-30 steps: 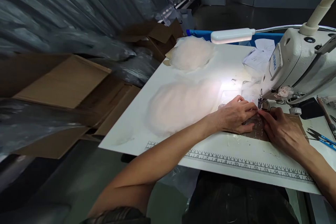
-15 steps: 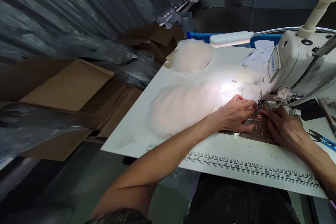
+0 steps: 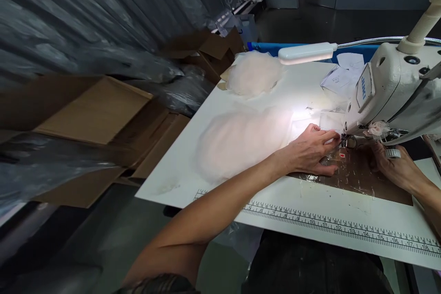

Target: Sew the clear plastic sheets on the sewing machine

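In the head view, the work is at the right of the frame, where the sewing machine (image 3: 386, 87) stands with its presser foot (image 3: 343, 140) low over a brown board (image 3: 358, 177). The step in hand looks like guiding or settling fine material at the needle; the material right under the foot is too small to make out. A careful next move calls for steady, light pressure and fingertips clear of the needle.

The left hand (image 3: 310, 149) lies just left of the foot, half open: the fingers are bent and close together, their tips beside the foot, while the thumb is spread apart over the board. Whether the tips pinch anything cannot be told. The right hand (image 3: 396, 167) is at the right edge of the board, partly hidden behind the machine's white knob (image 3: 392, 153); its fingers curl inward, but how far they close, or on what, cannot be told.

The sheer pale cloth (image 3: 237, 147) lies heaped at the centre, left of the left hand and reaching toward it. A smaller pile (image 3: 255, 73) sits above it, near the lamp (image 3: 306, 53).
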### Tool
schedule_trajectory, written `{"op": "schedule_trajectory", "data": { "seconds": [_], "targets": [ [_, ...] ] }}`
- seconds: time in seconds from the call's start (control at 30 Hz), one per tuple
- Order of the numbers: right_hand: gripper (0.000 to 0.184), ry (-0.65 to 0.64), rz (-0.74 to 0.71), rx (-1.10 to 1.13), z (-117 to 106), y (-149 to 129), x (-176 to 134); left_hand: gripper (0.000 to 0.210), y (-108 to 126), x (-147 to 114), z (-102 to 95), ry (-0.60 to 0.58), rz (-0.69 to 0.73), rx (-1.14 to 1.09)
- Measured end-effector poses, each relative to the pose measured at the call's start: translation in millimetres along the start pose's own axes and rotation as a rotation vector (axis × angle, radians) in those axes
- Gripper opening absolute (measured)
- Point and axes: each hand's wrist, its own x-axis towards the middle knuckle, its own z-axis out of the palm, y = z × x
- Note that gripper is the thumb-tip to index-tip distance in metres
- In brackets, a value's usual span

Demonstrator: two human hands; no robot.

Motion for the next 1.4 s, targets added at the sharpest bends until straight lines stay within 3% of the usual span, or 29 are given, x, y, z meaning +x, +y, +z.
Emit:
{"op": "schedule_trajectory", "data": {
  "seconds": [0.13, 0.37, 0.6, 0.83, 1.0, 1.2, 1.4],
  "targets": [
    [0.049, 0.006, -0.021, 0.101, 2, 3, -5, 0.056, -1, 0, 0.8, 0.001, 0.001, 0.005],
    [0.041, 0.178, 0.129, 0.144, 16, 8, -15, 0.067, -6, -1, 4.0, 0.008, -0.021, -0.039],
    [0.032, 0.266, 0.112, 0.180, 26, 25, -11, 0.073, -7, -4, 7.2, -0.021, -0.038, -0.038],
    [0.028, 0.263, 0.081, 0.131, 25, 12, -14, 0.065, 6, -5, 9.8, 0.123, -0.203, 0.122],
    [0.033, 0.297, 0.031, 0.078, 20, 5, -15, 0.066, 5, -4, 8.4, -0.016, -0.269, 0.084],
    [0.032, 0.313, 0.005, 0.003, 18, -4, -17, 0.072, -13, 8, -13.8, -0.198, -0.217, 0.019],
    [0.021, 0.330, -0.078, -0.050, 23, -1, -19, 0.043, -41, 24, -20.0, -0.211, -0.113, -0.067]
  ]
}}
